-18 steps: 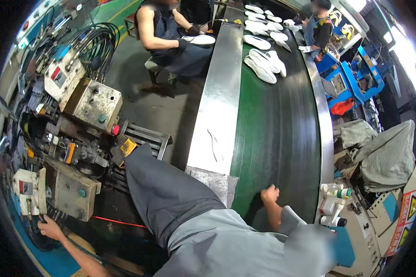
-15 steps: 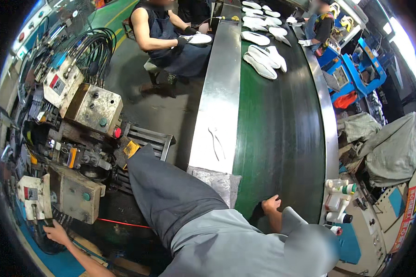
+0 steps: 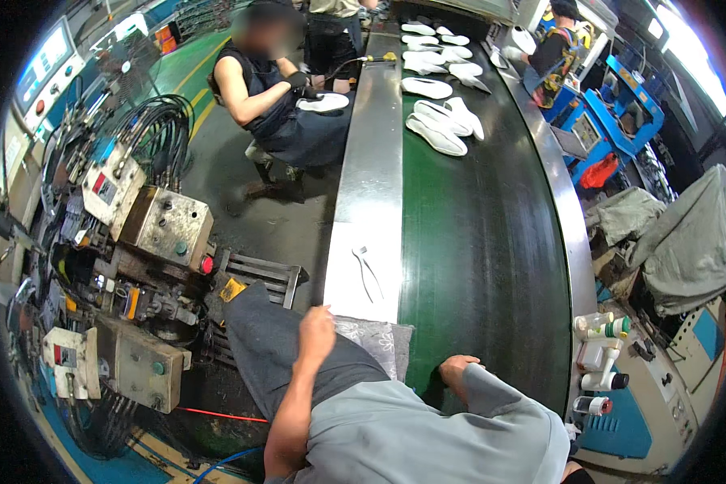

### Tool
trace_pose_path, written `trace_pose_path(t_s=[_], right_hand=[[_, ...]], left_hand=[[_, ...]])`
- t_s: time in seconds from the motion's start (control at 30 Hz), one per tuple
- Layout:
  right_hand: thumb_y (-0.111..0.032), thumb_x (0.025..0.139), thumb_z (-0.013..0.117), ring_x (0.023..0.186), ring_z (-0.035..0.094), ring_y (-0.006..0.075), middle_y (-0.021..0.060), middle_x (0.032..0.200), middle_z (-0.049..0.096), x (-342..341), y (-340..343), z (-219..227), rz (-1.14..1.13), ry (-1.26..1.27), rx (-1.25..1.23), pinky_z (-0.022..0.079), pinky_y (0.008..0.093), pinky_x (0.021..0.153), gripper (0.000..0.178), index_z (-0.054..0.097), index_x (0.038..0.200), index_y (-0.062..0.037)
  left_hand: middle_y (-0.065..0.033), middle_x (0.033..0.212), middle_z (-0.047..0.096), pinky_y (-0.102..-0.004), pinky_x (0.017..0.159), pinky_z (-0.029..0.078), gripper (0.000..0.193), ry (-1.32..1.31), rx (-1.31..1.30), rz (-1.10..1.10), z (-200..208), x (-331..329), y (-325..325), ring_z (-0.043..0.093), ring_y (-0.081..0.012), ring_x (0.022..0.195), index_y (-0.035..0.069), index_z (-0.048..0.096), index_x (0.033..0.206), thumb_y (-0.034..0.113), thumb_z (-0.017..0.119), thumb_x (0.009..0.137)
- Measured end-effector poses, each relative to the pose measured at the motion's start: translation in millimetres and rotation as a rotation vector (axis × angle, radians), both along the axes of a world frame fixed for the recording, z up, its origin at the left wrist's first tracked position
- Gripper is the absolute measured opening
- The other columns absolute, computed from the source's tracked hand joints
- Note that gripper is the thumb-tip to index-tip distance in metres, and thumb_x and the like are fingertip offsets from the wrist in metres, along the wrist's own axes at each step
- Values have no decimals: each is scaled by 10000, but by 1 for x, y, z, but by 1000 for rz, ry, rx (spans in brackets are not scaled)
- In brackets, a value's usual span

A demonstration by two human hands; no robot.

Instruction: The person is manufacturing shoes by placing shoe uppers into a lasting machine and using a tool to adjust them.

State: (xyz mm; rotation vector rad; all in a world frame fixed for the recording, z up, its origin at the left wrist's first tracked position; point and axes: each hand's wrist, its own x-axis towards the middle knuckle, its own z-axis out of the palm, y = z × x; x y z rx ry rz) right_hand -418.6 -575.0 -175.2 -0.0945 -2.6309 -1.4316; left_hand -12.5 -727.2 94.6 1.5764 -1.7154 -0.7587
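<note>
My left hand is raised over my lap, just left of the folded grey patterned cloth. Its fingers look curled in, and no object shows in them. My right hand rests at the near part of the dark green conveyor belt, its fingers bent and partly hidden, with nothing visible in it. On the metal ledge beyond the cloth lies a pliers-like tool with two slim handles. White shoe uppers sit on the far end of the belt, several of them grouped together.
A machine with worn control boxes and black hoses stands at my left. Bottles line the belt's right edge. A seated person with dark gloves holds a white shoe; another person stands far right.
My left hand has left the machine at lower left and come up beside the cloth. My right hand stays by the belt. The view has shifted slightly.
</note>
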Motion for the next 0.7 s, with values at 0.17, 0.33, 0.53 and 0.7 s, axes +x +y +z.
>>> trace_pose_path(t_s=[0.17,0.33,0.53,0.7], right_hand=[[-251,1097,500,1633,219,503,280,1769,231,39,-15,17,-103,-146,-545,338,749,1217,652,308,1688,-54],[-323,1062,555,1589,293,469,243,1736,300,-37,25,-52,-173,-14,-414,357,711,1211,674,357,1660,-81],[-432,1011,637,1524,404,418,186,1687,403,-36,43,-60,-128,42,-186,384,654,1204,712,431,1617,-121],[-522,967,706,1470,497,375,139,1647,489,-11,33,-69,-126,81,9,407,607,1197,747,493,1582,-155]], left_hand=[[-272,1159,740,-544,983,557,345,-287,139,-217,-29,-2,2,704,-450,1122,-3,736,1262,115,564,987],[-272,1123,732,-525,950,555,296,-193,78,-161,-13,-25,-11,701,-463,1067,-40,733,1224,59,608,975],[-262,1107,726,-518,941,560,278,-213,94,-123,-15,-14,-4,699,-462,1051,-40,742,1202,72,628,975],[-254,1095,725,-515,941,561,278,-255,108,-128,-11,-13,-2,703,-455,1046,-36,745,1203,81,633,978]])
